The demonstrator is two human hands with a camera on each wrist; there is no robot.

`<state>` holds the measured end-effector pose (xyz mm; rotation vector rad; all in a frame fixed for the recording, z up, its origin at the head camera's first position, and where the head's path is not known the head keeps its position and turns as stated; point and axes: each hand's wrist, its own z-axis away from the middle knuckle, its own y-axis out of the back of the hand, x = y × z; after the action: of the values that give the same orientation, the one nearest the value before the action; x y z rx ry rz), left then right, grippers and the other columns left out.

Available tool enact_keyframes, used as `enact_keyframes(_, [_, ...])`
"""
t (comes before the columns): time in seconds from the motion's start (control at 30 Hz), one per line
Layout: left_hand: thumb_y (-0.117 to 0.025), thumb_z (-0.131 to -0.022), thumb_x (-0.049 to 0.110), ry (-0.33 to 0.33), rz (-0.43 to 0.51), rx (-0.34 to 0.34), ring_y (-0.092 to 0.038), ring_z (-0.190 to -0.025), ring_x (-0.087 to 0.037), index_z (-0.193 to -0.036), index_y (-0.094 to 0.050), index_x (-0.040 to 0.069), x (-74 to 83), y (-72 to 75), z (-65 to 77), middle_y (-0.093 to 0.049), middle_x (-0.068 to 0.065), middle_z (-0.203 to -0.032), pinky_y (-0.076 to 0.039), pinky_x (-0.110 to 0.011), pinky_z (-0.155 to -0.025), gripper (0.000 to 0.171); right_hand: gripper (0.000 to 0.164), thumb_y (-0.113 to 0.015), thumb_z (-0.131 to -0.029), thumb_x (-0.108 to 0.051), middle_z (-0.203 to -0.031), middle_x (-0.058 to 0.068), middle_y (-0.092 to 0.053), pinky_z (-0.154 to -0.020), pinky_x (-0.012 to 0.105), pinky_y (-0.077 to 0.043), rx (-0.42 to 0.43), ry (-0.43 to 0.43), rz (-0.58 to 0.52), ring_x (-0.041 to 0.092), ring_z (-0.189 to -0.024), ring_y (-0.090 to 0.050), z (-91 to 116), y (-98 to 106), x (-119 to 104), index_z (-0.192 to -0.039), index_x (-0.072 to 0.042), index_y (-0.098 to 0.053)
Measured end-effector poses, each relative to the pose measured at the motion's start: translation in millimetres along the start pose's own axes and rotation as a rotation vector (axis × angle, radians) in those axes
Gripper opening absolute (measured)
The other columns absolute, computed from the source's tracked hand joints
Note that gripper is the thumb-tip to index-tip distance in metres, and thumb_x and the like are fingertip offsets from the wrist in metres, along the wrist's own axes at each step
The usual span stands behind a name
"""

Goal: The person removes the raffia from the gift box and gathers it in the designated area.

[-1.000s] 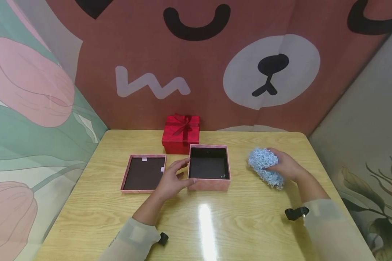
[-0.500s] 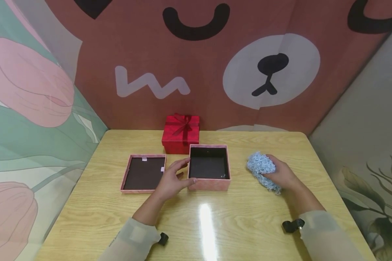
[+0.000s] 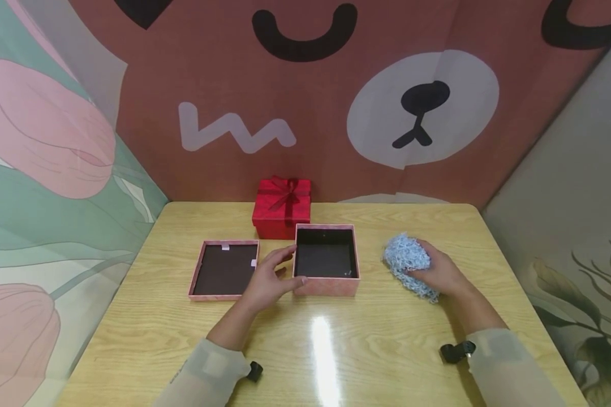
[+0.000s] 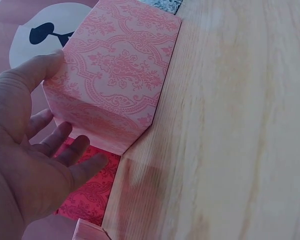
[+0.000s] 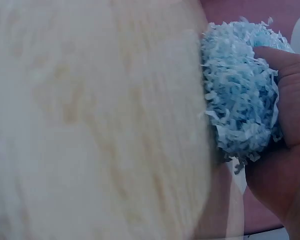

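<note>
My left hand [image 3: 269, 282] is beside the pink box [image 3: 327, 287], fingers loosely extended along its left side. Its thumb touches the box's near left corner, which the left wrist view shows closely on the patterned pink wall [image 4: 125, 60]. The box stands with its dark inside facing up and only a tiny light speck within. At the right, my right hand [image 3: 440, 270] grips a bundle of light blue shredded paper [image 3: 406, 254]. The thumb presses into the shreds [image 5: 237, 95] in the right wrist view; the other fingers are hidden behind them.
A red gift box [image 3: 280, 217] with a ribbon bow stands behind the pink box, close to the wall. Left of my left hand lies the pink lid [image 3: 224, 270], dark inside up. All rest on a wooden table [image 3: 387, 350].
Over the last second my right hand has come slightly toward me and left with the shredded paper, then nearly stopped. The left hand and both boxes have stayed put.
</note>
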<state>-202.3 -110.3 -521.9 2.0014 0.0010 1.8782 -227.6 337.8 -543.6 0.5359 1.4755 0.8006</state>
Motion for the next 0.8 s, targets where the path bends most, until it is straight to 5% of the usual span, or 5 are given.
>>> enact_keyframes(0.23, [-0.090,-0.083,0.024,0.001,-0.004,0.004,-0.049,-0.140,-0.027,-0.149,-0.054,0.034,0.2,0.7,-0.7,-0.050,-0.008,-0.153,-0.044,-0.053,-0.113,0.077,0.114,-0.086,-0.080,-0.056,-0.163,0.029,-0.031,-0.111,0.076,-0.029,-0.016,-0.055,-0.026,0.057,-0.145,-0.029,0,7,1,-0.167,-0.021,-0.021])
enact_keyframes(0.47, [-0.091,-0.082,0.026,0.006,-0.002,0.006,-0.049,-0.139,-0.027,-0.151,-0.053,0.032,0.9,0.9,0.8,-0.050,-0.007,-0.153,-0.044,-0.054,-0.113,0.078,0.110,-0.086,-0.082,-0.051,-0.166,0.017,-0.033,-0.117,0.072,-0.024,0.014,0.015,-0.087,0.050,-0.152,-0.024,1,10,0,-0.166,-0.021,-0.023])
enact_keyframes(0.8, [-0.091,-0.082,0.025,0.007,-0.006,0.002,-0.049,-0.140,-0.028,-0.154,-0.051,0.023,0.9,-0.2,0.6,-0.051,-0.003,-0.152,-0.044,-0.053,-0.112,0.082,0.105,-0.084,-0.086,-0.049,-0.167,0.019,-0.029,-0.111,0.073,-0.033,0.042,0.033,-0.144,0.058,-0.145,-0.029,6,21,-14,-0.167,-0.023,-0.022])
